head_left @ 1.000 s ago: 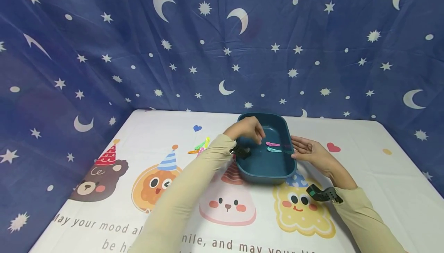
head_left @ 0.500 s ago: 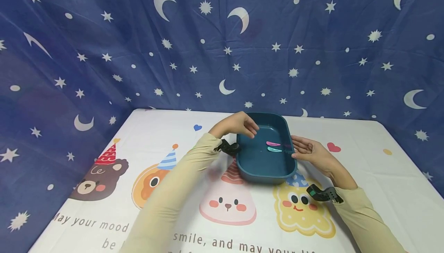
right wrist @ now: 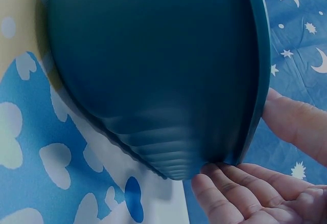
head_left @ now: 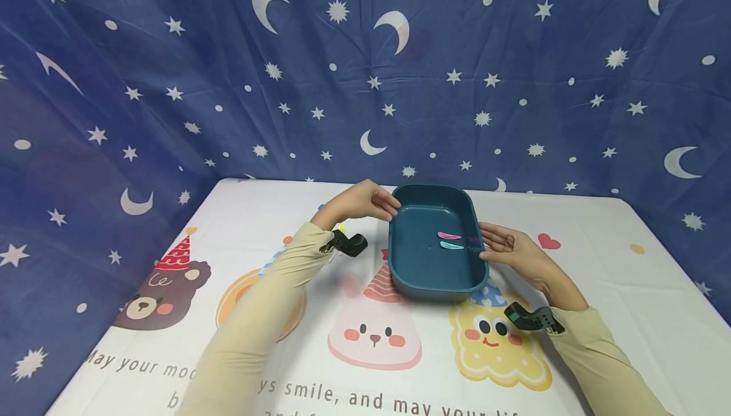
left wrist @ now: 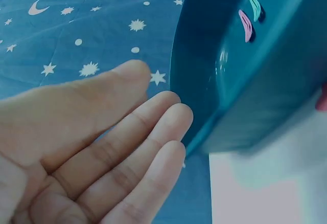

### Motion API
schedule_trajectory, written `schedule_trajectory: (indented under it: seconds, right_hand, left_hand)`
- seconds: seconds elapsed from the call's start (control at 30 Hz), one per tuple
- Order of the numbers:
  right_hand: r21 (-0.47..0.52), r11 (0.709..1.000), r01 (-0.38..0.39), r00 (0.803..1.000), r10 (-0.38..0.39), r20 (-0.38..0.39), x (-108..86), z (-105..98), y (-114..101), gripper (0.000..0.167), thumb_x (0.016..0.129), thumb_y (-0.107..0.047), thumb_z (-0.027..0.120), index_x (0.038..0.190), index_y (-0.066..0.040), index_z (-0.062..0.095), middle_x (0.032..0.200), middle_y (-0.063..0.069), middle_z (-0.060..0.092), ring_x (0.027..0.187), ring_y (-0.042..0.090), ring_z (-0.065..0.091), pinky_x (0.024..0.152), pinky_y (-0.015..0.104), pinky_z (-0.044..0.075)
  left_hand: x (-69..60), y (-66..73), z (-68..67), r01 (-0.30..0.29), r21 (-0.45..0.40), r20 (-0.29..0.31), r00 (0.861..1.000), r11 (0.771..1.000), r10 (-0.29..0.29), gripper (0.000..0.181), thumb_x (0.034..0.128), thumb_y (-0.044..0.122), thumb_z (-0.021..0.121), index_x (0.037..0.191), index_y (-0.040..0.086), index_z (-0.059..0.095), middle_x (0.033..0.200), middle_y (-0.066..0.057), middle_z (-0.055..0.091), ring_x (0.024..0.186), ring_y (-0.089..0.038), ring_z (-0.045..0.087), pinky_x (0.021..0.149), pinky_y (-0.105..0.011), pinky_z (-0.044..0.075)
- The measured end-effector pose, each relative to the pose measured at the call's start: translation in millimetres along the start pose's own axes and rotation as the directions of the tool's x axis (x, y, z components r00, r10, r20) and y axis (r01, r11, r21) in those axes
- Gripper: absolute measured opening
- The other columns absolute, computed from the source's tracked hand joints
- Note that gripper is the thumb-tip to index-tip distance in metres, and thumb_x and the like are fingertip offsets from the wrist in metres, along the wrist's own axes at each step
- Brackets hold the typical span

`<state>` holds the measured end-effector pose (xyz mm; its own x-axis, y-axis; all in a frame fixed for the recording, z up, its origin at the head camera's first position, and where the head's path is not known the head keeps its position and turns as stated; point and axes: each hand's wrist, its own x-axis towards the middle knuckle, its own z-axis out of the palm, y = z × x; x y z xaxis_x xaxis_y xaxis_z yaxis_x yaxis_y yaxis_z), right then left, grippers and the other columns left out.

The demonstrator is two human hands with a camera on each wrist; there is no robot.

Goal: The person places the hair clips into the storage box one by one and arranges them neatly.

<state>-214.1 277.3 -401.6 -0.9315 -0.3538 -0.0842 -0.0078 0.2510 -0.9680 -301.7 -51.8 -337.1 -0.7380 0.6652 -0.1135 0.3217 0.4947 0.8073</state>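
Left hand (head_left: 363, 201), fingers loose, is hovering by a teal bin (head_left: 435, 273) at ten o'clock; right hand (head_left: 518, 253), fingers extended, is touching three o'clock.

Table (head_left: 605, 276): one, bearing one dark blue container (head_left: 419, 264). Clips inside the container: two, one pink clip (head_left: 449, 236) and one turquoise clip (head_left: 452, 245). Hands: two, comprising one left hand (head_left: 363, 200) and one right hand (head_left: 516, 254). Sleeves (head_left: 245, 346): two. Black wrist straps (head_left: 350, 243): two, one per arm. Yellow piece (head_left: 342, 228), mostly hidden near the left hand: at least one; from where I stand, the full number cannot be told. Printed cartoon figures (head_left: 375, 352): four, wearing four party hats (head_left: 384, 286). Large red heart (head_left: 549, 242), printed: one. Backdrop (head_left: 240, 118): one, its white stars (head_left: 337, 11) numerous.
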Motion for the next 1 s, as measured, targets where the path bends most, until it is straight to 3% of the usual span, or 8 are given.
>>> schedule_trajectory:
  seconds: [0.17,0.43,0.73,1.0]
  right_hand:
    - [-0.003,1.000,-0.014,1.000,0.014,-0.008,1.3,1,3,0.071,0.089,-0.004,0.060,0.146,0.006,0.019,0.152,0.027,0.022,0.138,0.023,0.033,0.091,0.011,0.044]
    - [-0.025,1.000,-0.019,1.000,0.018,-0.013,1.0,1,0,0.071,0.090,-0.005,0.060,0.146,0.007,0.019,0.152,0.027,0.022,0.138,0.037,0.025,0.093,0.014,0.043]
    - [-0.020,1.000,-0.021,1.000,0.020,-0.015,1.3,1,0,0.071,0.090,-0.006,0.061,0.146,0.006,0.019,0.151,0.027,0.022,0.138,0.034,0.028,0.091,0.012,0.045]
    - [-0.018,0.999,-0.029,0.999,0.028,-0.019,1.8,1,1,0.071,0.089,-0.005,0.061,0.146,0.006,0.020,0.152,0.026,0.023,0.137,0.036,0.026,0.092,0.015,0.044]
  left_hand:
    - [-12.4,-7.0,-9.8,-0.002,-0.003,-0.033,0.999,1.000,0.002,0.032,0.0833,-0.002,0.066,0.115,-0.006,0.063,0.109,-0.022,0.068,0.101,-0.026,0.067,0.086,-0.028,0.054]
    - [-32.6,-18.5,-22.7,0.016,0.014,-0.049,0.999,1.000,-0.015,0.031,0.0826,-0.001,0.067,0.113,-0.004,0.065,0.110,-0.020,0.068,0.099,-0.024,0.067,0.085,-0.028,0.054]
    - [-52.4,-41.7,-26.7,0.025,0.057,-0.046,0.999,0.998,-0.023,0.029,0.0819,-0.002,0.067,0.111,-0.007,0.066,0.110,-0.025,0.066,0.099,-0.028,0.067,0.084,-0.029,0.054]
    - [-63.9,-64.7,-27.0,-0.001,0.095,-0.044,0.999,0.996,0.005,0.026,0.0811,-0.002,0.068,0.107,-0.005,0.068,0.106,-0.021,0.069,0.096,-0.025,0.068,0.083,-0.027,0.055]
